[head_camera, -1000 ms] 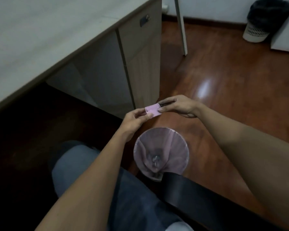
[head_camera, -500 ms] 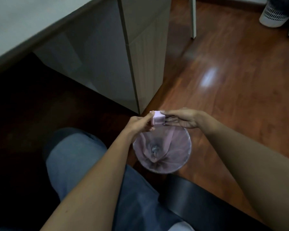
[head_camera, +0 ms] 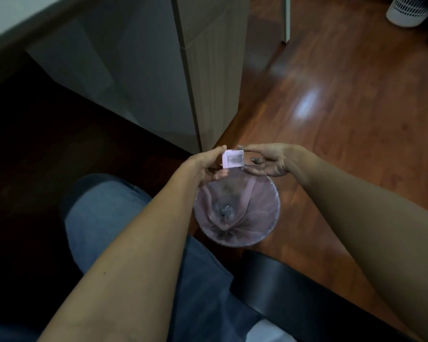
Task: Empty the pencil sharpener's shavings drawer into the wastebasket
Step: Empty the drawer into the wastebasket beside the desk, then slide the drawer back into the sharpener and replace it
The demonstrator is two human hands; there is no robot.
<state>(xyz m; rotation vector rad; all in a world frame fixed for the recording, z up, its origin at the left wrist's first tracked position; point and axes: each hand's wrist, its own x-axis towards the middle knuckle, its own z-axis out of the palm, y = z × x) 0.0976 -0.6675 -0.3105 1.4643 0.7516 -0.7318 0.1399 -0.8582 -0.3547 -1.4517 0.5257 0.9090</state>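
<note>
A small pink pencil sharpener [head_camera: 232,159] is pinched in my left hand [head_camera: 203,166], its dark open face turned up toward me. My right hand [head_camera: 267,159], with graphite-smudged fingertips, pinches at the sharpener's right side on what looks like a thin clear shavings drawer [head_camera: 248,157]; its outline is faint. Both hands hover over the far rim of the wastebasket [head_camera: 273,206], a small round bin with a pink liner and a dark clump at its bottom.
The wastebasket stands on a wooden floor [head_camera: 344,119] beside a desk cabinet [head_camera: 208,82]. My jeans-clad legs [head_camera: 104,213] and a black chair part [head_camera: 294,287] lie near me. A white basket [head_camera: 405,11] stands far right.
Both hands have come down from above and beyond the wastebasket to its far rim. The sharpener has turned so its dark open face points at me. The view has tilted downward.
</note>
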